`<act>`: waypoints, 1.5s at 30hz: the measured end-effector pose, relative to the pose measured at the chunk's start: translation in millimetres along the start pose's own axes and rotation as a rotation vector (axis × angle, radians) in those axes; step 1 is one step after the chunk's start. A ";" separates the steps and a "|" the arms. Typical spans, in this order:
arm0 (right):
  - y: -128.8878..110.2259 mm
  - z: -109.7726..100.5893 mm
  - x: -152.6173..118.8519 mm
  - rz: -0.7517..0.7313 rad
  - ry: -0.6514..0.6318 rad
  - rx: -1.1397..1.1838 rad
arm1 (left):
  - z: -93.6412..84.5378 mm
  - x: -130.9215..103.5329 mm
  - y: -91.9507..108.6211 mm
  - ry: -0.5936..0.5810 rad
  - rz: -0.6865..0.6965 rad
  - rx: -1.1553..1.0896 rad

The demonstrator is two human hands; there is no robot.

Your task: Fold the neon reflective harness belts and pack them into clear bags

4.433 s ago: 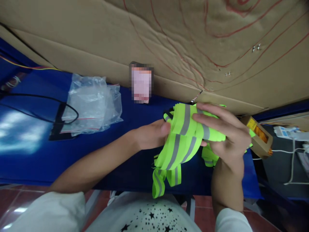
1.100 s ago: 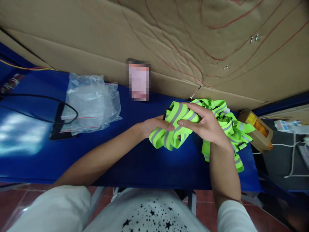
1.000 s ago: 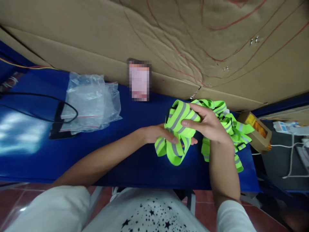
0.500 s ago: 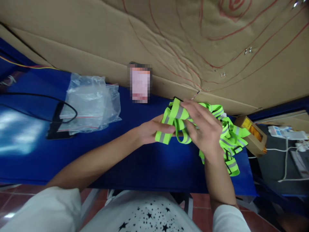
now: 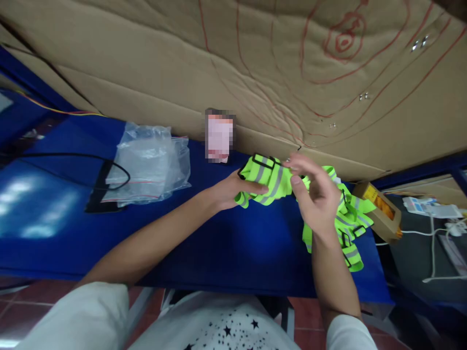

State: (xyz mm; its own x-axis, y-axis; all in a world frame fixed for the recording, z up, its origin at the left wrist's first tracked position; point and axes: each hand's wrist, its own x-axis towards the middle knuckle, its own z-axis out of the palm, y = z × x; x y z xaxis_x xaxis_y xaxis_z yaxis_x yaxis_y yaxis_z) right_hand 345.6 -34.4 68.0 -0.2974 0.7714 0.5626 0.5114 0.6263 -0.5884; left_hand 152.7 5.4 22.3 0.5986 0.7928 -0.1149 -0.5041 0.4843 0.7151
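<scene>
A folded bundle of neon yellow-green reflective straps [image 5: 272,182] with grey stripes and black buckles hangs over the blue table. My left hand [image 5: 237,189] is closed on its left end, thumb lying on top. At the bundle's right edge, my right hand [image 5: 315,189] has its fingers and thumb apart, with nothing seen gripped between them. Behind and beneath the right wrist lies a loose pile of similar straps [image 5: 352,221] with black buckles.
Clear plastic bags [image 5: 146,165] lie on the blue table [image 5: 219,253], over a dark flat object [image 5: 98,194] and near a black cable. A blurred-out upright item [image 5: 219,136] leans on the cardboard wall [image 5: 146,68]. A small carton [image 5: 381,214] stands at the right.
The strap bundle has turned and now shows a wider face with a buckle on top. My right hand has opened at its right edge. The view has shifted slightly.
</scene>
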 end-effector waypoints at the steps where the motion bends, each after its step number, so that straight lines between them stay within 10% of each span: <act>1: 2.6 -5.5 1.1 0.033 0.028 0.006 | 1.8 -1.9 0.2 -0.027 -0.031 0.024; 6: 15.0 -1.6 4.4 0.200 -0.221 0.065 | 11.8 -3.0 -10.0 -0.007 -0.026 -0.049; 12: 29.1 37.0 -5.7 0.035 0.054 -0.179 | 17.9 5.9 -27.4 0.217 0.127 -0.377; 18: 32.8 56.5 -22.2 -0.249 0.252 -0.369 | 31.3 -11.4 -17.1 0.080 0.260 -0.361; 22: 26.4 56.7 -24.9 -0.195 0.324 -0.365 | 42.5 -17.8 -14.7 -0.017 0.307 -0.291; 27: 7.8 70.8 -31.5 -0.142 0.230 -0.330 | 41.7 -15.8 -20.5 0.146 0.332 -0.118; 31: 2.1 71.6 -51.8 0.003 -0.017 0.039 | 25.0 -20.1 -31.7 0.294 0.257 -0.035; 34: 8.8 67.2 -70.4 0.253 0.058 0.344 | 14.6 -30.5 -45.3 0.313 0.161 -0.030; 40: 8.4 74.7 -93.4 0.830 0.064 1.062 | 0.4 -57.4 -65.5 0.183 0.214 0.347; 45: 1.2 84.4 -108.3 0.921 -0.050 1.193 | -14.1 -78.7 -76.0 0.068 0.244 0.589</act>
State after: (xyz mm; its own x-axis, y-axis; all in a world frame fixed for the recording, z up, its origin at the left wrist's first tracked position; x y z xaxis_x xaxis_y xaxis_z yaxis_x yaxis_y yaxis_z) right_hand 310.4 -107.7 -42.6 -0.2863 0.9220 -0.2607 -0.4001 -0.3623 -0.8418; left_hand 135.2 -88.6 -32.7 0.4593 0.8855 0.0694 -0.1824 0.0175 0.9831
